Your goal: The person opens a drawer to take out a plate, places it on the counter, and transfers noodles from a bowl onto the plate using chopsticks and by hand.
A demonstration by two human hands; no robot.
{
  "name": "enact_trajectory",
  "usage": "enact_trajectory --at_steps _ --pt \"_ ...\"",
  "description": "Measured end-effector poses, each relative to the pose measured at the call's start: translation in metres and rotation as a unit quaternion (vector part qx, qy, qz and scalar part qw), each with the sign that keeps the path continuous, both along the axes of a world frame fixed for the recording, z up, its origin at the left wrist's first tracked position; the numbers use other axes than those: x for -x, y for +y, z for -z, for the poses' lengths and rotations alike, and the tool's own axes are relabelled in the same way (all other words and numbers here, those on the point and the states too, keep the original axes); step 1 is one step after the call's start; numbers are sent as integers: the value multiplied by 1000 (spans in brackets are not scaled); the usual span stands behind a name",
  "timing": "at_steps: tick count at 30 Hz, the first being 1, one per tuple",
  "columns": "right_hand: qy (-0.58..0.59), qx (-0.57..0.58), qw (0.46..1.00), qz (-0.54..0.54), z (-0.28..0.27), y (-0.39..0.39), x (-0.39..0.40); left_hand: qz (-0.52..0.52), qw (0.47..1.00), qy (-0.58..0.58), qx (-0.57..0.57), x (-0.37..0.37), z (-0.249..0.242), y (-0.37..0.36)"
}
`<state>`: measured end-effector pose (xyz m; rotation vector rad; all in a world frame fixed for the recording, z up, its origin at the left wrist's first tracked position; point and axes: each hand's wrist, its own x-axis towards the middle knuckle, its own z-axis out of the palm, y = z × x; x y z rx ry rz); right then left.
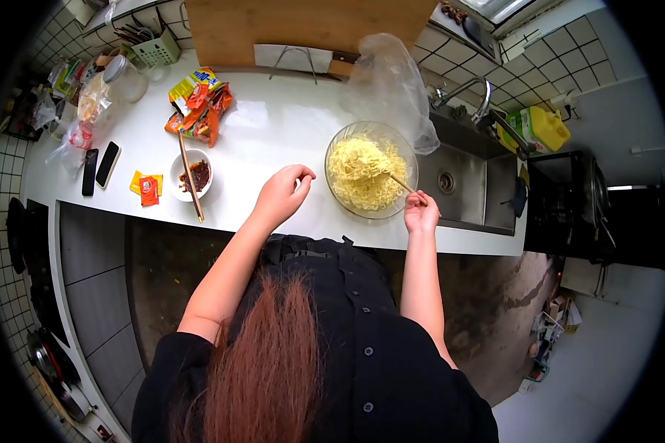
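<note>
A clear glass bowl (332, 196) filled with yellow noodles (366, 166) stands on the white counter near the sink. My right hand (421, 214) is shut on chopsticks (400, 181), whose far ends go into the noodles. My left hand (284, 193) hovers left of the glass bowl, fingers loosely curled with a gap to the thumb and nothing in it. Farther left, a small white bowl (206, 157) contains dark red sauce (199, 176). Another pair of chopsticks (190, 177) rests across that small bowl.
Orange and yellow noodle packets (199, 107) lie behind the sauce bowl; small sachets (148, 190) and two phones (108, 164) are to its left. A clear plastic bag (391, 88) slumps behind the glass bowl. At right is the steel sink (462, 198) with its tap (486, 96).
</note>
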<state>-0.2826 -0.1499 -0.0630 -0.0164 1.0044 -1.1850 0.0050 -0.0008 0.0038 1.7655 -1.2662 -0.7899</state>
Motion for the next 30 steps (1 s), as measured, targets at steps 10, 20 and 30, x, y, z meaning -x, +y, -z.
enact_trajectory --at_steps 10,20,30 --pt "15 77 997 7 -57 -14 19 7 1000 0 -2 2 0 0" --pt "271 207 940 -20 -100 -1 7 11 1000 28 -1 5 23 14" --pt "428 324 823 -186 -149 35 -13 158 917 239 -278 28 65 60"
